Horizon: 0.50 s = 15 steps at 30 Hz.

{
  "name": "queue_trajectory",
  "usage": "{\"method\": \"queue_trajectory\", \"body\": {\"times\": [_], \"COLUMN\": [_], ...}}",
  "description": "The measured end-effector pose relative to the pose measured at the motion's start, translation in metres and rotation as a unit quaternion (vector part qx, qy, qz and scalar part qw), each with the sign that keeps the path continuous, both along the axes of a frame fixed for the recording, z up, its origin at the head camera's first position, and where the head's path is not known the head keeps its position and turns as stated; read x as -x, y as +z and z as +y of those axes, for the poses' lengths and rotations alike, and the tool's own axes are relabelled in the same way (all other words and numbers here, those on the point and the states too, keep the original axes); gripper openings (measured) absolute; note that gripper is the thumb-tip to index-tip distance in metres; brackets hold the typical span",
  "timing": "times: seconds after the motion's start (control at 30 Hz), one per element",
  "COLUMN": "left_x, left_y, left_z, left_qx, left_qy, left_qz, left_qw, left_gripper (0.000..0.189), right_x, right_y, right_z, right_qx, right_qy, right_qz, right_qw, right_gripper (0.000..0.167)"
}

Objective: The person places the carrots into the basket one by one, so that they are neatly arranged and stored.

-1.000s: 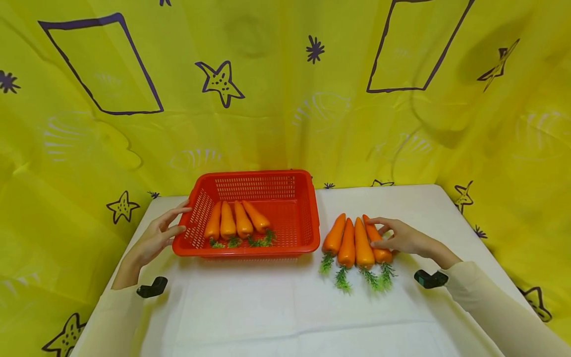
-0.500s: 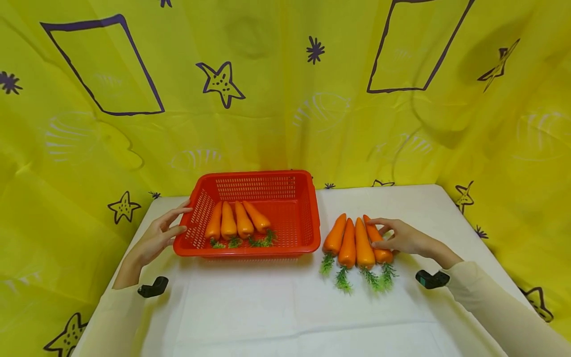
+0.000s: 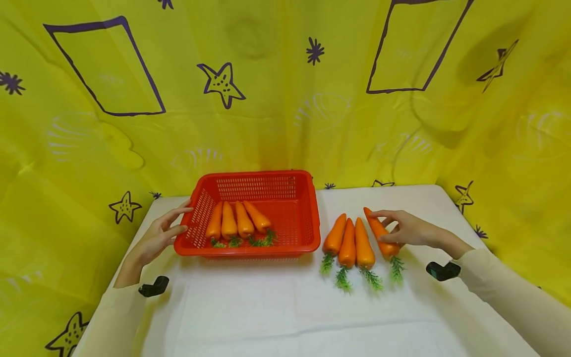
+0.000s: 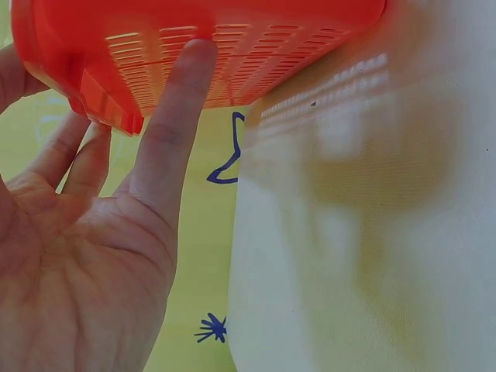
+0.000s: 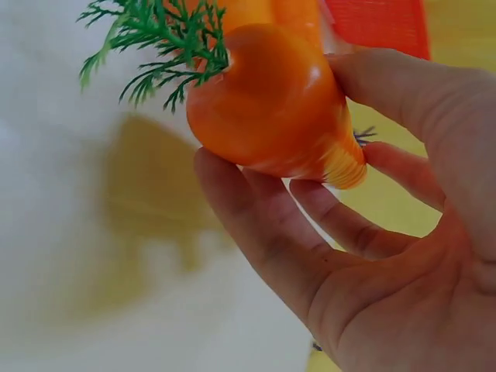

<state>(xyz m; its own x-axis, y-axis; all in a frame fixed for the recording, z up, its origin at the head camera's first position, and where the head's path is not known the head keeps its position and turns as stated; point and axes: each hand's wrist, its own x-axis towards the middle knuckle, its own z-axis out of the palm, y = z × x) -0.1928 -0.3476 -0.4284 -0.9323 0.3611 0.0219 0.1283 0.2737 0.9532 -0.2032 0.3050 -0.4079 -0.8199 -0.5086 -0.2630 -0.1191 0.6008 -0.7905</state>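
Note:
An orange carrot (image 3: 380,232) with a green leafy top is held by my right hand (image 3: 412,228), lifted a little off the table and tilted. In the right wrist view, thumb and fingers pinch this carrot (image 5: 267,101) by its thick end. Just left of it, several carrots (image 3: 354,243) lie side by side. My left hand (image 3: 156,238) rests against the left side of a red plastic basket (image 3: 250,251), its fingers fairly straight. Up close, one straight digit (image 4: 167,139) touches the slotted wall of the basket (image 4: 209,39). Several carrots (image 3: 229,220) lie inside the basket's left half.
A white cloth covers the table (image 3: 285,307). Behind and at both sides hangs a yellow curtain (image 3: 267,129) with dark star and fish drawings; the basket stands close to it at the back. Each wrist carries a small black device (image 3: 153,286).
My right hand has drawn the rightmost carrot up and to the right, away from the other loose carrots. The left hand and the basket have stayed in place.

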Motion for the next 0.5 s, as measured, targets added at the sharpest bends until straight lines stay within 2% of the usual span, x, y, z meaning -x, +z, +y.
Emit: {"method": "queue_trajectory", "body": {"times": [0.13, 0.37, 0.5], "left_x": [0.000, 0.000, 0.001], "left_y": [0.000, -0.001, -0.001], "left_z": [0.000, -0.001, -0.001], "left_qx": [0.001, 0.005, 0.012], "left_qy": [0.001, 0.004, 0.004], "left_qz": [0.000, 0.006, 0.007], "left_qw": [1.0000, 1.0000, 0.9999], "left_gripper": [0.049, 0.050, 0.050], "right_x": [0.001, 0.004, 0.007], "right_y": [0.014, 0.039, 0.048], "right_z": [0.001, 0.004, 0.005], "right_qx": [0.008, 0.007, 0.014], "right_qy": [-0.009, -0.034, -0.043], "right_qz": [0.020, 0.083, 0.092], "right_qw": [0.9997, 0.9959, 0.9947], "right_gripper": [0.075, 0.074, 0.074]}}
